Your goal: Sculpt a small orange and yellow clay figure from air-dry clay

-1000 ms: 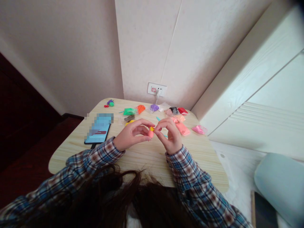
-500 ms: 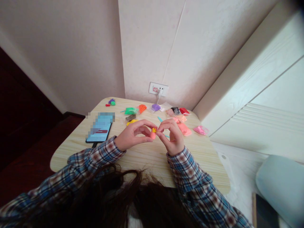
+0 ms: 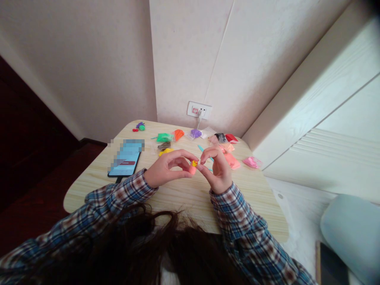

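Note:
Between the thumb and index finger of my left hand [image 3: 164, 168] is a small coral-pink clay piece [image 3: 192, 170]. Yellow clay [image 3: 194, 163] caps its upper end, with tiny reddish marks on it. My right hand [image 3: 218, 170] is just to the right, its thumb tip at the edge of the yellow part. A small gap separates that thumb from the bent index finger, and nothing shows between them. Behind the right hand, a turquoise modelling tool [image 3: 200, 148] lies partly hidden on the table.
Bags of coloured clay lie across the back of the wooden table [image 3: 178, 198], among them green [image 3: 164, 137], purple [image 3: 195, 133] and pink [image 3: 251, 162]. A phone [image 3: 126, 160] with a cable is at left. Small clay pieces [image 3: 141, 128] sit at the far left corner.
My right index finger has lifted off the yellow clay and parted from the thumb. The left hand keeps its pinch on the piece. The view has shifted slightly.

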Available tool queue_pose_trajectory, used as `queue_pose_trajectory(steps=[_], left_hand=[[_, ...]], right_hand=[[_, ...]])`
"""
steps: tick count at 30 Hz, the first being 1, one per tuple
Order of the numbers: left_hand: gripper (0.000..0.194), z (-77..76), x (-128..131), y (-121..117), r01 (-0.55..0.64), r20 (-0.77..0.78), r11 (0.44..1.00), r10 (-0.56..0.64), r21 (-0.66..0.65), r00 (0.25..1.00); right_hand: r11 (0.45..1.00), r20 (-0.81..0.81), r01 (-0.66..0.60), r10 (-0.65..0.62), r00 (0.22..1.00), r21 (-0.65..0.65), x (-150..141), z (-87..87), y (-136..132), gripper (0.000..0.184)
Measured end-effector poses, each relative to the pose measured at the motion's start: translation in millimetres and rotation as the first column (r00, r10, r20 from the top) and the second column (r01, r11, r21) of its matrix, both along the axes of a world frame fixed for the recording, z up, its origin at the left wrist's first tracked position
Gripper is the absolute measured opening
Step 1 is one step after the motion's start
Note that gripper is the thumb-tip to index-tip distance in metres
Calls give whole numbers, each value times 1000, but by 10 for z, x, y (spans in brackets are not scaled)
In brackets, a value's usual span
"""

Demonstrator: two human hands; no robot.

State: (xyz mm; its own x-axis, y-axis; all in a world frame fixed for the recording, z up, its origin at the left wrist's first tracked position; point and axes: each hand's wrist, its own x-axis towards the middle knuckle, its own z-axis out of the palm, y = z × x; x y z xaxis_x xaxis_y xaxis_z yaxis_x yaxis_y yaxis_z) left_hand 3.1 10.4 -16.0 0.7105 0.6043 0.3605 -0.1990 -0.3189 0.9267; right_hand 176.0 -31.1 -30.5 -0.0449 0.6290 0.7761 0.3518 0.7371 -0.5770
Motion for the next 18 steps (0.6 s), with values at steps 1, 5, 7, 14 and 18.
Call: queue_pose_trajectory(steps=[1, 5, 7, 14, 18], left_hand=[[31, 3, -1, 0, -4, -2, 1000, 4, 6, 1000], [30, 15, -1, 0, -23, -11, 999, 23, 25, 1000], [30, 21, -2, 0, -22, -20, 999, 23, 34, 1000], [30, 15, -6, 5, -12, -26, 999, 12, 30, 1000], [31, 0, -6, 12, -7, -7, 1000, 7, -6, 1000]], right_hand=[[1000, -5, -9, 9, 1000, -19, 1, -2, 6, 12], [993, -4, -39, 39, 999, -113, 4, -10, 18, 15], [988, -9, -60, 59, 998, -143, 4, -15, 18, 15], [966, -98, -155, 137, 986, -205, 19, -23, 25, 17], [957, -178, -197, 160, 971, -213, 28, -18, 29, 15]])
